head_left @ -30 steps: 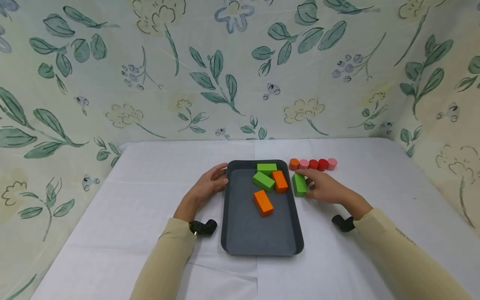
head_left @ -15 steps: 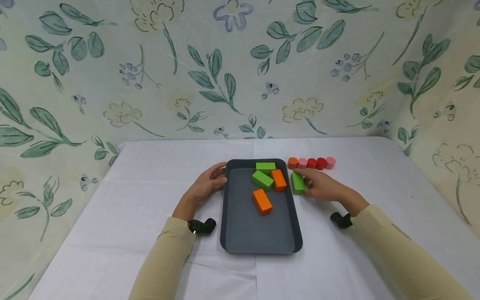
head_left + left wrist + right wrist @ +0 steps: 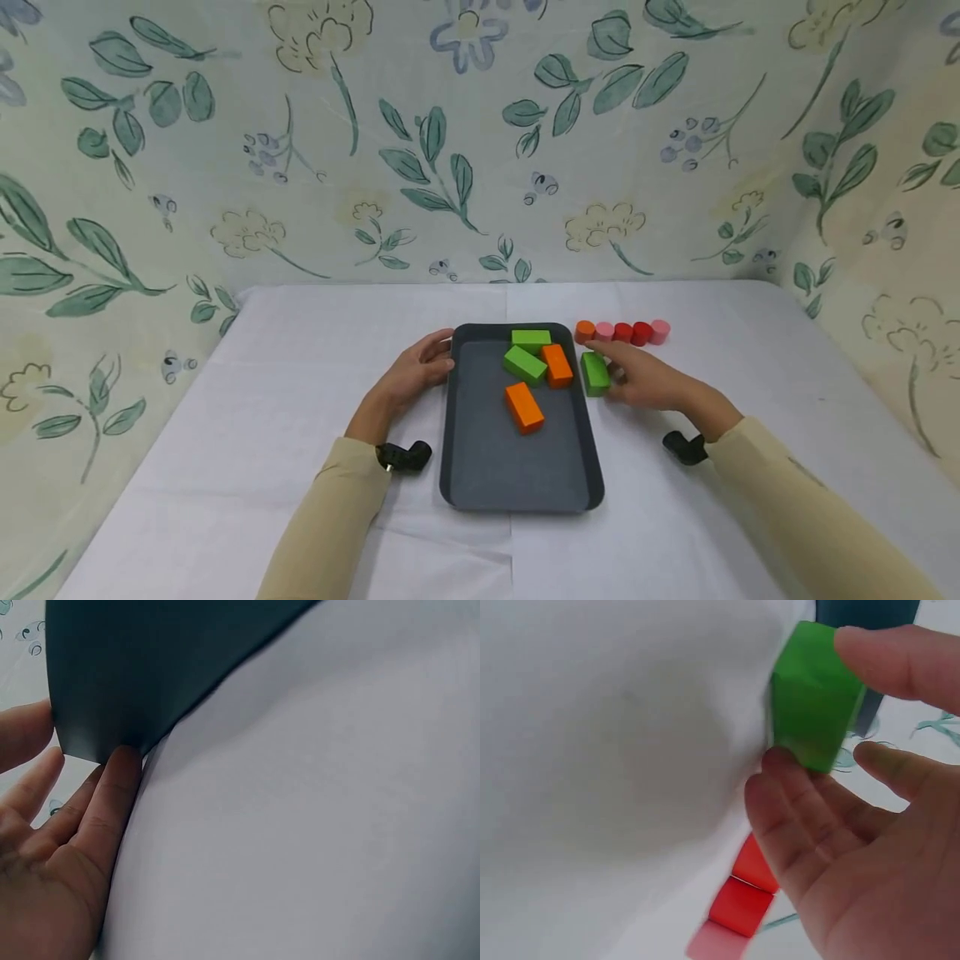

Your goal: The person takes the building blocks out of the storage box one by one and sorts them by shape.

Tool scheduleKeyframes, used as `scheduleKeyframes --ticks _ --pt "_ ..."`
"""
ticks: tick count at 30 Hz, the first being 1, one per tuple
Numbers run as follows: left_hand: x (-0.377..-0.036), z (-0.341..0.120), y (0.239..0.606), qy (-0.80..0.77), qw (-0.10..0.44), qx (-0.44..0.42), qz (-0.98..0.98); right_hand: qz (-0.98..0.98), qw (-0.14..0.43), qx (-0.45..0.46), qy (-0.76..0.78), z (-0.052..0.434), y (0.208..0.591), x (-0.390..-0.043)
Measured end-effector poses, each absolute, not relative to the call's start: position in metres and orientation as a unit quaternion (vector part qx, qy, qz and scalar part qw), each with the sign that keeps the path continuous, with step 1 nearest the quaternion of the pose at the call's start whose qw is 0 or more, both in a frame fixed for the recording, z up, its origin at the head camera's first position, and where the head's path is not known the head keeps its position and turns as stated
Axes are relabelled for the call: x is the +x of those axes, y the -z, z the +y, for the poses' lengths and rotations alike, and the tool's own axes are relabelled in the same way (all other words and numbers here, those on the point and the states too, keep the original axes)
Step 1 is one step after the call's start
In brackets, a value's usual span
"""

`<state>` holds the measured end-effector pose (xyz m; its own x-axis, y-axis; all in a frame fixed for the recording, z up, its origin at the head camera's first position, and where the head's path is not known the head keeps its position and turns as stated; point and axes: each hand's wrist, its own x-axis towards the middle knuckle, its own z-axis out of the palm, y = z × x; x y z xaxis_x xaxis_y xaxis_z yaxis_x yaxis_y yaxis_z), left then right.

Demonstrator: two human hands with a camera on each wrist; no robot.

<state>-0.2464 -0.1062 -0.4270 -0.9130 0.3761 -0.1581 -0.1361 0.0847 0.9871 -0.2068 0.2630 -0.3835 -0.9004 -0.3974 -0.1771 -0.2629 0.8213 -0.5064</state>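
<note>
So, little has changed over the last second: the right hand [image 3: 643, 379] was already on the green block [image 3: 596, 372] a second ago and is still there, block just outside the tray [image 3: 517, 492] at its 3 o'clock edge, resting on the white table [image 3: 300, 400]. The only difference is a slight shift of the block toward the tray wall, plus some head-camera drift. My read is the grasp is closing and the lift hasn't begun. In the right wrist view the thumb and fingers [image 3: 795, 802] curl round the block from opposite sides and pinch it (slightly motion-blurred, but contact looks real). The left hand [image 3: 415, 372] hasn't moved: fingers fairly straight, resting against the tray's outer wall at about 10 o'clock, holding nothing; the left wrist view shows fingertips [image 3: 120, 769] touching the dark rim. Tray contents: two green blocks and two orange ones. One green block [image 3: 531, 337] lies at 12 o'clock against the far wall, another green [image 3: 524, 363] just below it, an orange block [image 3: 557, 365] touching that at 1 o'clock, and the second orange [image 3: 524, 407] alone near centre. The near half is bare. A row of cylinders [image 3: 622, 332], orange, pink and red, sits on the table off the tray's 1 o'clock corner.
</note>
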Motion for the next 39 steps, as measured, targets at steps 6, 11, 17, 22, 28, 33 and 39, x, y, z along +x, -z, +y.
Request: scheduleKeyframes --ticks 6,11,17,22,28,33,39 --pt "-0.245 -0.105 0.428 -0.671 0.191 0.084 0.712 0.952 0.070 -0.205 0.214 0.264 0.361 -0.193" --pt "-0.246 -0.103 0.426 -0.667 0.191 0.082 0.716 0.948 0.010 -0.228 0.220 0.262 0.338 -0.187" --pt "-0.247 -0.103 0.425 -0.670 0.190 0.085 0.713 0.942 0.001 -0.254 0.218 0.249 0.321 -0.183" --pt "-0.248 -0.105 0.425 -0.668 0.189 0.085 0.715 0.944 0.007 -0.261 0.201 0.234 0.312 -0.183" --pt "-0.249 -0.106 0.426 -0.670 0.187 0.089 0.713 0.940 0.044 -0.281 0.189 0.209 0.313 -0.187" --pt "-0.248 -0.108 0.428 -0.668 0.187 0.091 0.715 0.934 0.079 -0.312 0.157 0.189 0.319 -0.189" --pt "-0.247 -0.107 0.429 -0.667 0.191 0.093 0.714 0.927 0.120 -0.332 0.124 0.174 0.323 -0.186"
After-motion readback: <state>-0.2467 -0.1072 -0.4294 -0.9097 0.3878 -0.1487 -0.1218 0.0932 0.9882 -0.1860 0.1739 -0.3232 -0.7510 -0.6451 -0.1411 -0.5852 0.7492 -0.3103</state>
